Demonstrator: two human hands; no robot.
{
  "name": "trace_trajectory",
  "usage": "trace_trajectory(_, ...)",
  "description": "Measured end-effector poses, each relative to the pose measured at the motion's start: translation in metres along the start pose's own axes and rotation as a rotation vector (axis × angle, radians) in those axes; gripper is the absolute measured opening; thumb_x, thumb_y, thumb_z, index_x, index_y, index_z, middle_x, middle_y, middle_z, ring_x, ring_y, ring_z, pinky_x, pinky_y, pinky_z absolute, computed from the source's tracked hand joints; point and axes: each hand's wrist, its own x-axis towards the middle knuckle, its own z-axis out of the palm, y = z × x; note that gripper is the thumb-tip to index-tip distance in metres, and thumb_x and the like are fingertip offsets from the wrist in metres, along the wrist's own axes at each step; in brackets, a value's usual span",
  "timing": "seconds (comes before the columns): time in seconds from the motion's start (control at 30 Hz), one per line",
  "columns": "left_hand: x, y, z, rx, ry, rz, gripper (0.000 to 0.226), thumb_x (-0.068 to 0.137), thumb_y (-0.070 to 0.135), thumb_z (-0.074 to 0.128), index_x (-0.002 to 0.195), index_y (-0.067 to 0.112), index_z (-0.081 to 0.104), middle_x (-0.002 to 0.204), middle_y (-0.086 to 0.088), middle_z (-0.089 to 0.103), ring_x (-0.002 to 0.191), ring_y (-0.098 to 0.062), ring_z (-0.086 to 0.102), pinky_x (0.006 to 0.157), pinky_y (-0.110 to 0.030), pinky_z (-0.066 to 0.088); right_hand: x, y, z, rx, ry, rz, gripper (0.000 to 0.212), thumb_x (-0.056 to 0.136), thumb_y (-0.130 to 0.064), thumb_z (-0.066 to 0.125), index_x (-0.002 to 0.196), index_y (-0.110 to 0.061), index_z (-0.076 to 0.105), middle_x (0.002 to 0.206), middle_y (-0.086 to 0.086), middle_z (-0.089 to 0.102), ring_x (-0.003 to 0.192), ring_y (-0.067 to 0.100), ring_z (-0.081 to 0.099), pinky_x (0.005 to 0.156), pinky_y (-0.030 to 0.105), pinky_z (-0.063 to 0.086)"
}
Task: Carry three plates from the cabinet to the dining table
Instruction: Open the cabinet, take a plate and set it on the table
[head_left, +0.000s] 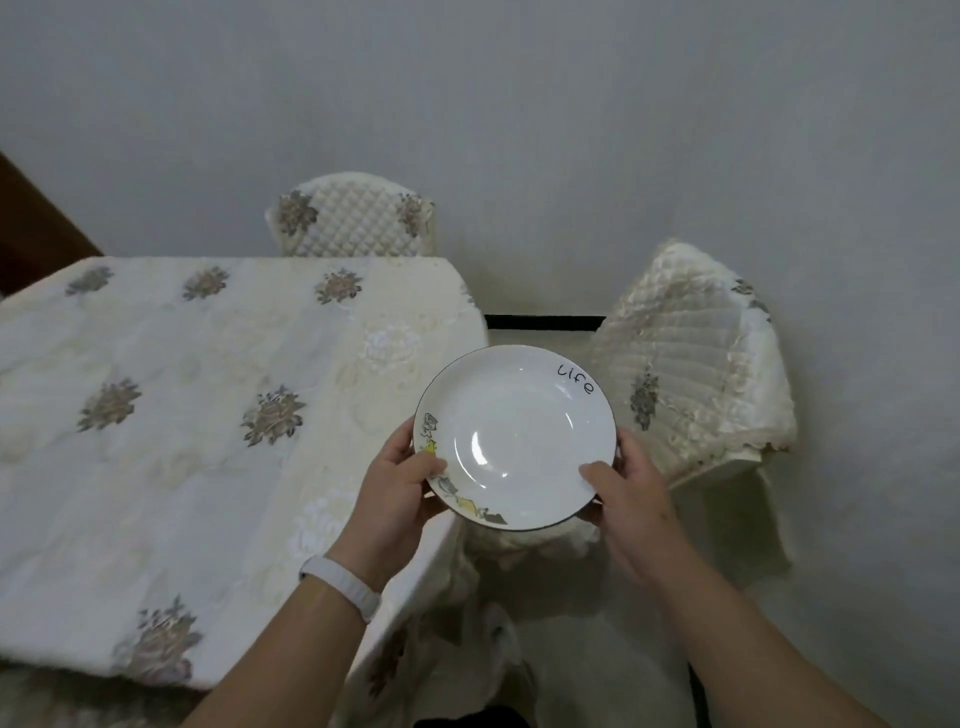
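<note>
**Plate in both my hands, beside the table's corner**

The dining table (156, 415) fills the left, covered in a cream quilted cloth with embroidered grey-brown flowers. Two chairs wear the same padded, diamond-stitched covers: one chair (353, 218) is tucked in at the far side, and the other chair (691, 374) stands to the right, turned at an angle.

The plate (514, 436) is in the air between the table's right edge and that angled chair, level and face up. It is round, glossy white ceramic with a thin dark rim, the word "Life" on its far side and a small cartoon print on its near left.

My left hand (400, 488) grips the left rim, thumb (423, 467) pressed on top over the print. My right hand (628, 488) grips the right rim, thumb (592, 475) laid on the upper surface. On both hands the other fingers curl under the plate, mostly hidden. Both forearms reach forward and converge. A white ribbed wristband (340, 582) circles my left wrist.
</note>
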Motion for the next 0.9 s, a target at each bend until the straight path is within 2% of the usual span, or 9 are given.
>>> trace_trajectory(0.1,0.038,0.01,-0.01,-0.014,0.027,-0.013,0.058,0.082,-0.01,0.044,0.123,0.026,0.062,0.101,-0.01,0.07,0.079,-0.027,0.063,0.059,-0.036,0.055,0.037,0.001,0.016,-0.052,-0.015,0.031,0.052,0.088,0.004,0.048,0.12,-0.036,0.059,0.115,0.002,0.067,0.103,0.029,0.065,0.071,0.046,0.061)
trace_trajectory(0.17,0.063,0.02,-0.015,-0.024,0.041,-0.015,0.058,0.082,-0.01,0.044,0.121,0.029,0.063,0.099,-0.008,0.071,0.078,-0.026,0.065,0.058,-0.035,0.055,0.064,0.0,0.027,-0.096,-0.015,0.048,0.054,0.086,0.003,0.05,0.123,-0.036,0.059,0.115,0.005,0.068,0.103,0.032,0.065,0.079,0.058,0.058)
trace_trajectory(0.2,0.075,0.025,-0.018,-0.027,0.051,-0.019,0.058,0.082,-0.01,0.044,0.119,0.031,0.064,0.098,-0.006,0.071,0.077,-0.025,0.065,0.058,-0.034,0.055,0.078,-0.002,0.034,-0.114,-0.011,0.062,0.055,0.087,0.003,0.05,0.126,-0.035,0.058,0.115,0.004,0.067,0.104,0.031,0.065,0.081,0.058,0.058)
trace_trajectory(0.27,0.098,0.033,-0.027,-0.039,0.071,-0.027,0.059,0.082,-0.01,0.044,0.118,0.031,0.064,0.097,-0.006,0.071,0.077,-0.024,0.065,0.059,-0.034,0.055,0.102,-0.006,0.049,-0.146,-0.003,0.08,0.054,0.088,0.004,0.051,0.128,-0.032,0.056,0.116,0.002,0.067,0.105,0.026,0.065,0.078,0.048,0.061)
trace_trajectory(0.4,0.136,0.042,-0.051,-0.068,0.122,-0.035,0.058,0.083,-0.009,0.044,0.125,0.029,0.059,0.107,-0.01,0.07,0.084,-0.03,0.067,0.062,-0.037,0.055,0.136,-0.015,0.081,-0.175,-0.073,0.081,0.05,0.091,0.004,0.051,0.126,-0.031,0.056,0.111,-0.001,0.068,0.099,0.022,0.067,0.07,0.033,0.058)
trace_trajectory(0.5,0.155,0.047,-0.066,-0.079,0.187,-0.039,0.053,0.085,-0.007,0.045,0.127,0.024,0.054,0.105,-0.012,0.069,0.082,-0.029,0.066,0.063,-0.038,0.054,0.157,-0.018,0.102,-0.199,-0.111,0.104,0.049,0.091,0.004,0.05,0.127,-0.029,0.055,0.114,0.0,0.067,0.101,0.022,0.066,0.071,0.032,0.058)
trace_trajectory(0.63,0.168,0.05,-0.087,-0.122,0.253,-0.045,0.052,0.085,-0.006,0.046,0.127,0.023,0.053,0.106,-0.013,0.07,0.084,-0.029,0.066,0.065,-0.039,0.054,0.184,-0.016,0.128,-0.252,-0.165,0.139,0.047,0.09,0.005,0.05,0.116,-0.033,0.058,0.111,0.001,0.068,0.099,0.022,0.067,0.071,0.033,0.057)
trace_trajectory(0.8,0.178,0.043,-0.11,-0.163,0.374,-0.046,0.054,0.085,-0.01,0.046,0.125,0.024,0.057,0.103,-0.011,0.072,0.078,-0.025,0.068,0.064,-0.038,0.056,0.22,-0.002,0.154,-0.38,-0.257,0.161,0.052,0.09,0.005,0.051,0.128,-0.029,0.054,0.111,-0.002,0.069,0.099,0.018,0.068,0.07,0.03,0.058)
trace_trajectory(0.9,0.185,0.033,-0.12,-0.182,0.458,-0.068,0.055,0.085,-0.012,0.047,0.123,0.026,0.058,0.103,-0.006,0.073,0.084,-0.024,0.07,0.064,-0.036,0.057,0.242,0.011,0.168,-0.452,-0.325,0.177,0.053,0.089,0.005,0.052,0.126,-0.032,0.054,0.114,0.0,0.068,0.103,0.02,0.066,0.078,0.036,0.059)
